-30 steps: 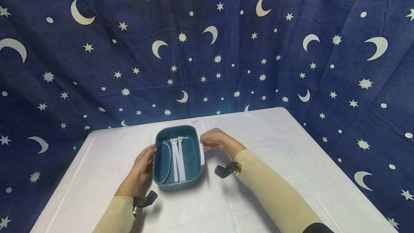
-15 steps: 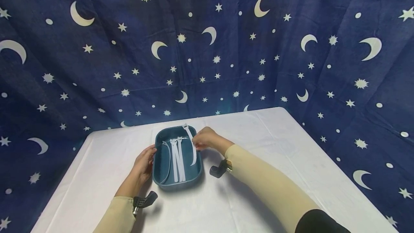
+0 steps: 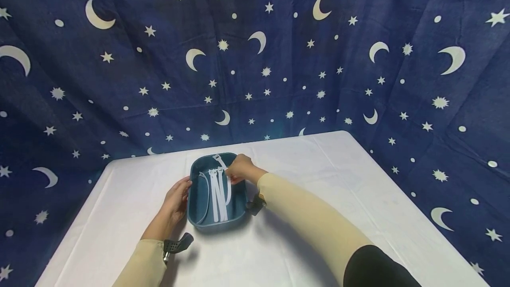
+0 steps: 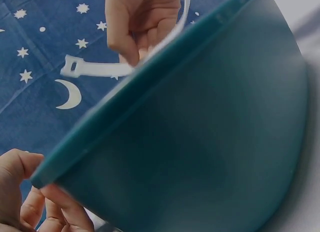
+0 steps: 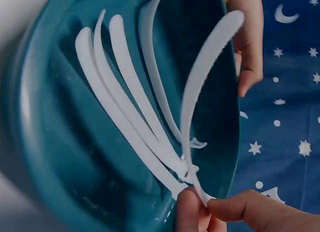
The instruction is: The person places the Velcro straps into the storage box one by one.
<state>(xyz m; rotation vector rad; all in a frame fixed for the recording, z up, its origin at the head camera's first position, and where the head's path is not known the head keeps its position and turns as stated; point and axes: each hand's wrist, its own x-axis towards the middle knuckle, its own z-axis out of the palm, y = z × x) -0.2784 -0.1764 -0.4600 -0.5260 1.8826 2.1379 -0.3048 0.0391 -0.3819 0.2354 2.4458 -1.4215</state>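
Observation:
A teal plastic bin [image 3: 217, 228] sits on the white table. My left hand [image 3: 175, 198] grips its left rim, thumb and fingers on either side of the edge in the left wrist view. Between thumb and fingers of my right hand [image 3: 240, 169], over the bin's right half, is a white hook-and-loop cable tie [image 5: 202, 74]. Its slotted head [image 4: 75, 66] sticks out past the fingers in the left wrist view, and its tail curves upward in the right wrist view. Inside lie several more white ties [image 5: 132, 87], roughly side by side, one standing apart along the left wall.
White cloth [image 3: 311, 172] covers the table, with free room around the bin. A dark blue curtain [image 3: 255, 79] with moons and stars hangs behind and at the right. Black wrist mounts [image 3: 177, 243] project from both forearms.
My right hand has moved left from outside the bin's right rim to over its inside, carrying the cable tie. The left hand keeps its grip on the rim.

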